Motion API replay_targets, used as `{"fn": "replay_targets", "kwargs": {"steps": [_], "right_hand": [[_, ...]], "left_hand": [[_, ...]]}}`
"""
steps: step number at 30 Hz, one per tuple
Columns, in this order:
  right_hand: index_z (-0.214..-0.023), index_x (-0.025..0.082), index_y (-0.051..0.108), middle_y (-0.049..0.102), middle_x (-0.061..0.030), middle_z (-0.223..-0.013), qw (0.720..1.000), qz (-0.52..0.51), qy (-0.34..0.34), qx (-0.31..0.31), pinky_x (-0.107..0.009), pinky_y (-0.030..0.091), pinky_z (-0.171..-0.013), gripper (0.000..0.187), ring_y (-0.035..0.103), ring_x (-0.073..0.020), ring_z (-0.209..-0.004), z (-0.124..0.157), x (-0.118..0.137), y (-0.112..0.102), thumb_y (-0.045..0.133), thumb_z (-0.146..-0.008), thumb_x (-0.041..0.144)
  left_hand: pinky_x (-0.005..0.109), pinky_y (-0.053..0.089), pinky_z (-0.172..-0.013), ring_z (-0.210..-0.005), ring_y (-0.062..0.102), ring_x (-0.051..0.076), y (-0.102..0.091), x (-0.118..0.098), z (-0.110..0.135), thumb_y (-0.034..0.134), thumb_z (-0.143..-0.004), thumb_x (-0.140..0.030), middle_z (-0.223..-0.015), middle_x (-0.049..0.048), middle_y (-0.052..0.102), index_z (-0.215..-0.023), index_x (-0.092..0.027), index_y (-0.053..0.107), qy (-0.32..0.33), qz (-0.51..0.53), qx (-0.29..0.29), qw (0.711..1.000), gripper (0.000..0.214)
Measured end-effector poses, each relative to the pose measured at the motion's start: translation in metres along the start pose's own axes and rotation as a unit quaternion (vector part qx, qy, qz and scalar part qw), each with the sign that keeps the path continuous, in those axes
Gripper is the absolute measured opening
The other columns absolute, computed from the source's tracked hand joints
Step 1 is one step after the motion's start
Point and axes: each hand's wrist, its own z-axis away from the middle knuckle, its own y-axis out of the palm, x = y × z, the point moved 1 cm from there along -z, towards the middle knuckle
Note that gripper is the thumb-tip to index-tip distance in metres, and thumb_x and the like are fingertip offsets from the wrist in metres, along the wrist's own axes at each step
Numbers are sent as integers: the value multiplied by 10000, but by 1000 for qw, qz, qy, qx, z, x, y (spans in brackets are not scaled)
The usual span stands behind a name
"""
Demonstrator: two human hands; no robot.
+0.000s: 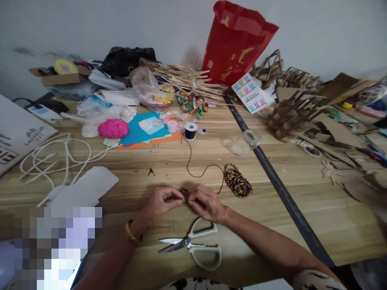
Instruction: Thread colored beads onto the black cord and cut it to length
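Note:
My left hand [160, 201] and my right hand [206, 202] meet over the wooden table [302, 173], both pinched on a small cluster of dark beads [184, 193]. A thin dark cord [193, 171] runs from the beads up to a black spool [190, 131]. A flat pile of strung multicoloured beads [237, 180] lies just right of my right hand. Grey-handled scissors [196, 243] lie partly open below my hands, near the table's front edge. A yellow band sits on my left wrist.
Pink yarn ball [113, 128], blue and orange paper sheets [142, 133], white cord loops [57, 155] and white cloth [84, 187] lie at the left. A red bag [234, 42], stick bundles, a clear cup [246, 141] and cardboard pieces crowd the back and right. A black strip [278, 185] crosses the table.

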Motion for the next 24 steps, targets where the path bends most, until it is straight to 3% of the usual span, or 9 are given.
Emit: {"fn": "replay_targets", "kwargs": {"steps": [24], "right_hand": [[-845,192,522,597,-52,-742,1000,20,-2,20,-284,462,-672,76,555,-171,-725,-1,1,1,475,-905,200]], "left_hand": [[272,517,-683,-710,654,173,4,0,0,679,-707,-215,-744,59,725,-747,-125,691,8,-6,-2,1000,99]]}}
